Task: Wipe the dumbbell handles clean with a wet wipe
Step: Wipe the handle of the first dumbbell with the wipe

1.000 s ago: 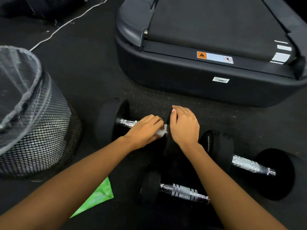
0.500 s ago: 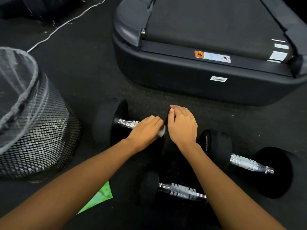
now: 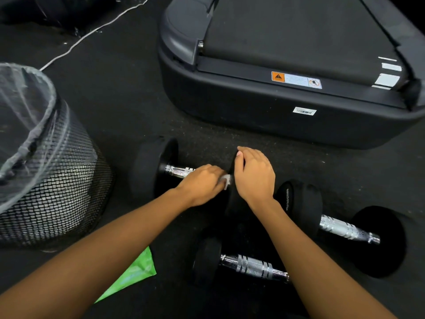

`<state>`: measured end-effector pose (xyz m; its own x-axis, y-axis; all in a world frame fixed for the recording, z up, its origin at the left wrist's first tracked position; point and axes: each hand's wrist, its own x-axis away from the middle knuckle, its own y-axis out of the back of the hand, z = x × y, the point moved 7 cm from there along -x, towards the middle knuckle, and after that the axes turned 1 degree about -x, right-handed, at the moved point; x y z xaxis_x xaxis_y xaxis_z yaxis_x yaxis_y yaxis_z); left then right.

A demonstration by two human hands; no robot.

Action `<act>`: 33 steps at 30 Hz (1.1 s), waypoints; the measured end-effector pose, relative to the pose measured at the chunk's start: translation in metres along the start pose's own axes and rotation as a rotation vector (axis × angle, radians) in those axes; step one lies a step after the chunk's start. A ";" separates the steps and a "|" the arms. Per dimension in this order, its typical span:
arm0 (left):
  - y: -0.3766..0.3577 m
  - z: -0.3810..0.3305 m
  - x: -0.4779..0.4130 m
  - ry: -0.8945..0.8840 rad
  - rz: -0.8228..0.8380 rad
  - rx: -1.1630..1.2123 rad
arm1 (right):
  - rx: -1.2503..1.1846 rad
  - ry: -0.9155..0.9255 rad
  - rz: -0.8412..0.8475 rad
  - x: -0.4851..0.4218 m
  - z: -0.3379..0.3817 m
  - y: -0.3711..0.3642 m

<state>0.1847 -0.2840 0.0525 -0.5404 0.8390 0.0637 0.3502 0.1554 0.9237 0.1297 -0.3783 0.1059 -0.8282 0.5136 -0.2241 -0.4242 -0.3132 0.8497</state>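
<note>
Three black dumbbells with chrome handles lie on the dark floor. On the far one, the handle (image 3: 178,170) shows left of my left hand (image 3: 202,186), which grips a white wet wipe (image 3: 226,180) around the handle's right part. My right hand (image 3: 254,174) curls over that dumbbell's right weight, which is mostly hidden. The left weight (image 3: 153,168) is plain to see. A second dumbbell handle (image 3: 345,229) lies to the right, a third handle (image 3: 253,265) near me, partly under my right forearm.
A black mesh bin (image 3: 46,180) with a clear liner stands at the left. A treadmill base (image 3: 276,116) blocks the far side. A green wipe packet (image 3: 133,275) lies under my left forearm. A white cable (image 3: 92,34) runs across the far floor.
My left hand with the wipe has slid slightly along the far handle. My right hand stays on the weight. The view shifted a little.
</note>
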 end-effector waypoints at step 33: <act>0.005 0.020 0.005 0.005 -0.028 -0.090 | -0.019 -0.006 -0.014 0.000 0.000 -0.001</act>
<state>0.1988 -0.2687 0.0497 -0.5532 0.8321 0.0388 0.2647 0.1314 0.9553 0.1301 -0.3783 0.1046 -0.8198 0.5228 -0.2336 -0.4432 -0.3212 0.8369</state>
